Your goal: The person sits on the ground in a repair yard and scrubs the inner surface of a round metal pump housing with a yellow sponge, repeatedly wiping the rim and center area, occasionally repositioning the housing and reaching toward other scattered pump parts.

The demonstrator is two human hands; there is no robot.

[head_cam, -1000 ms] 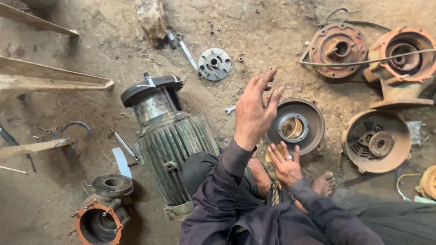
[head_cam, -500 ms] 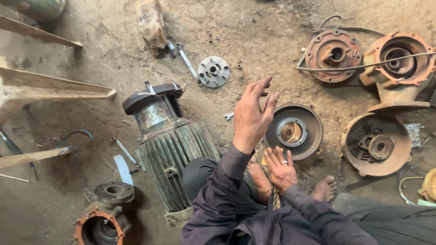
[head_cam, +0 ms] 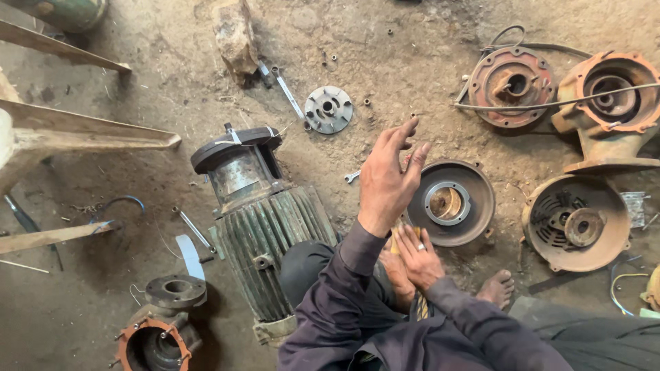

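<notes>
My left hand (head_cam: 386,180) is raised with its fingers apart and holds nothing I can make out. It hovers just left of a rusty round end cover (head_cam: 450,203) that lies flat on the dirt. My right hand (head_cam: 416,257) rests low on my bare foot (head_cam: 397,275), laid over a yellow-and-black striped handle (head_cam: 420,306); whether it grips the handle is unclear. A ribbed green electric motor (head_cam: 265,227) lies to the left of my knee. A small spanner (head_cam: 352,176) lies between the motor and my left hand.
Rusty pump housings (head_cam: 608,93), a round cover (head_cam: 512,84) and a fan cover (head_cam: 576,223) lie at the right. A small flange disc (head_cam: 328,108) and a long spanner (head_cam: 289,93) lie at the top middle. A pump casing (head_cam: 155,340) sits at the lower left, wooden beams (head_cam: 89,134) at the left.
My right hand's spread fingers have come together and settled flat on the foot. My left hand stays raised in about the same place.
</notes>
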